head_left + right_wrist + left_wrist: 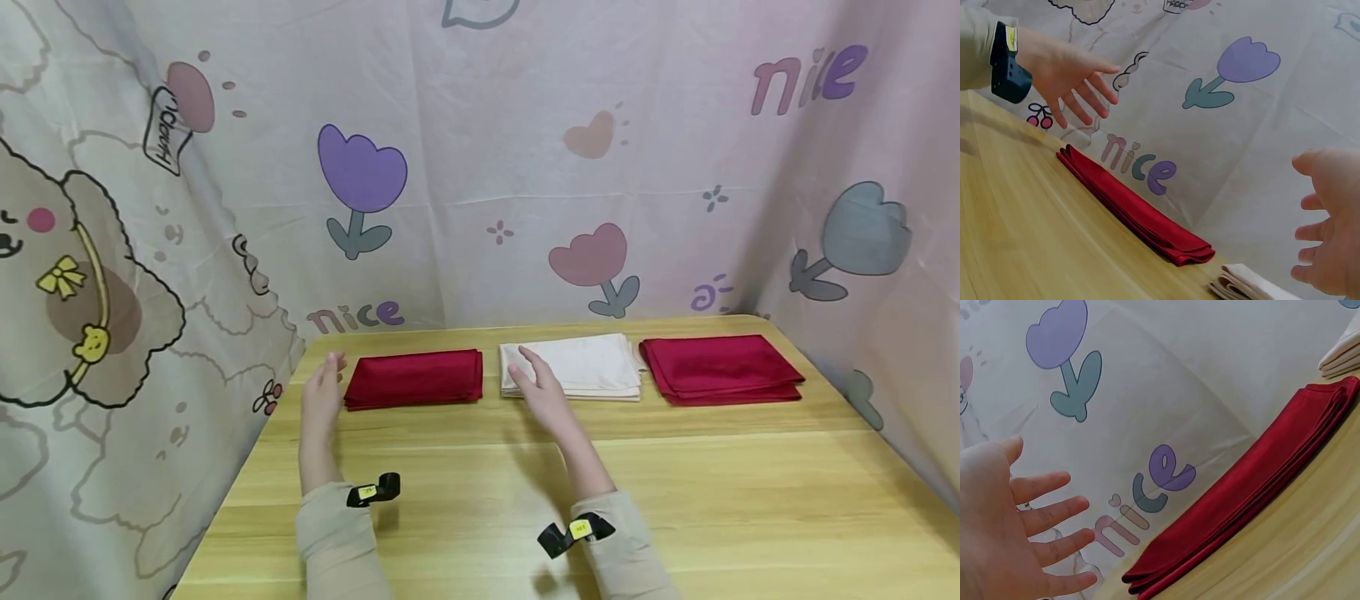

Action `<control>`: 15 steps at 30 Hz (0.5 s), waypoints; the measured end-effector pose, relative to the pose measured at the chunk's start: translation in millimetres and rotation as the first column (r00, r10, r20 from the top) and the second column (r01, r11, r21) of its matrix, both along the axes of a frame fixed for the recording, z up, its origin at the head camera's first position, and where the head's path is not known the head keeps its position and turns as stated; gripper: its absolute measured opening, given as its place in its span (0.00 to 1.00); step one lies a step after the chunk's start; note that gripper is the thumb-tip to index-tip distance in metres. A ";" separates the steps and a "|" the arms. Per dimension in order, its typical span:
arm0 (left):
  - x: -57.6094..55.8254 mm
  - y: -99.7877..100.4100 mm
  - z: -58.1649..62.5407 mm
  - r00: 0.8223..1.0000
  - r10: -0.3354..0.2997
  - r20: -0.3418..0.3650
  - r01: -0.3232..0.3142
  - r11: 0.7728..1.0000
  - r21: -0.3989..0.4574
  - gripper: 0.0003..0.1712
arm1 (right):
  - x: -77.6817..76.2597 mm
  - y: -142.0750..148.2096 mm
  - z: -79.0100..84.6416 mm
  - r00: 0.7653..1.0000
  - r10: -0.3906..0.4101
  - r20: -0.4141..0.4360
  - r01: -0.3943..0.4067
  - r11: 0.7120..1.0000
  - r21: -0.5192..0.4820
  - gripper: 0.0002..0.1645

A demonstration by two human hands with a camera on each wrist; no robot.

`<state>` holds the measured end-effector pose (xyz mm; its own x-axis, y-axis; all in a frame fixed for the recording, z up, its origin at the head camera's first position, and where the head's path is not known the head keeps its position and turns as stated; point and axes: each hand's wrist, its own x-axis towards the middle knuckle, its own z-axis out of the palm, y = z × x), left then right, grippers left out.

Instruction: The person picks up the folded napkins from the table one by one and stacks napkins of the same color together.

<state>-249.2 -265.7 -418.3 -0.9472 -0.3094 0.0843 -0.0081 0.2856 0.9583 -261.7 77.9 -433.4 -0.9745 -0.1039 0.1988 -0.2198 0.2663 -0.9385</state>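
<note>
A: The grip?
B: The left hand [322, 395] and right hand [545, 395] are empty, fingers extended.
A: And beyond, in the head view?
B: The left red cloth [416, 377] lies at the left hand's three o'clock; the white cloth [594, 365], at the right hand's two.

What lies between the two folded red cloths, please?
A folded white cloth lies between the left red cloth and the right red cloth, as the head view shows.
</note>
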 end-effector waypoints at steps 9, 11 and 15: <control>-7.3 -8.6 -18.5 0.999 -0.037 0.005 0.036 0.993 0.115 0.43 | 0.8 -6.1 -2.8 0.982 0.105 0.156 -0.082 0.986 -0.144 0.35; -9.2 -10.2 -21.2 0.999 -0.044 0.015 0.041 0.988 0.146 0.42 | -1.2 -8.4 -4.3 0.975 0.132 0.179 -0.097 0.977 -0.191 0.35; -11.7 -13.4 -25.2 0.998 -0.058 0.039 0.048 0.974 0.220 0.43 | -7.2 -14.0 -9.1 0.955 0.205 0.212 -0.128 0.936 -0.329 0.36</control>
